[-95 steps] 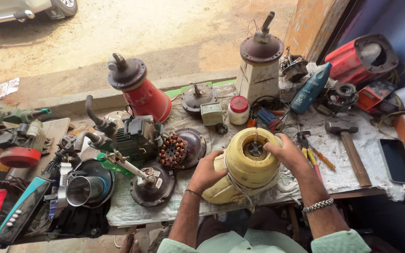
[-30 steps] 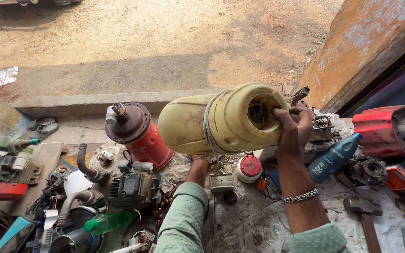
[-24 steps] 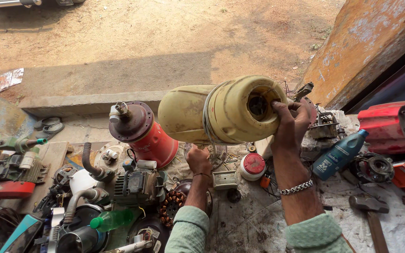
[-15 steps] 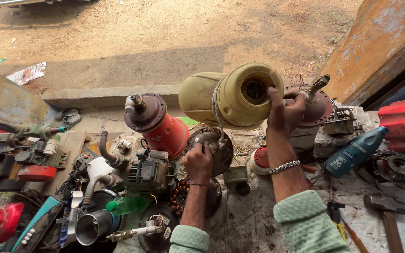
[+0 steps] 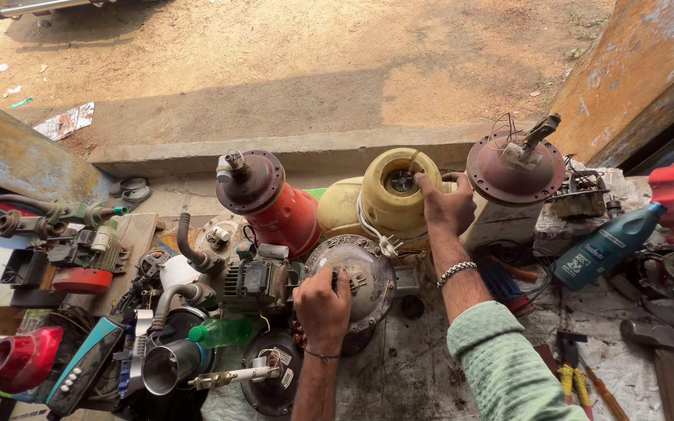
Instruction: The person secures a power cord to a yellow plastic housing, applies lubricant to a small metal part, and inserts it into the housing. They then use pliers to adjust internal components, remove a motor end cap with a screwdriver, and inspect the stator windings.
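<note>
On the cluttered workbench under the open dirt yard, we have the yellow motor housing standing upright among the other parts, its open end facing up at us, wedged between the red motor on one side and the rust-red capped unit on the other. Our right hand lies against its upper rim, fingers curled over the edge and reaching toward the centre opening, so we grip it loosely by the rim rather than carry it. Our left hand closes over the edge of the round grey end cover, which lies just in front of the housing, tilted against the clutter. We judge the housing to be set down and steadied, with the cover taken hold of but not lifted or fitted anywhere; the two parts stay apart. Beside them lie a teal bottle, a hammer and yellow-handled pliers, none of them touched, and whether any fasteners are out we cannot tell
</note>
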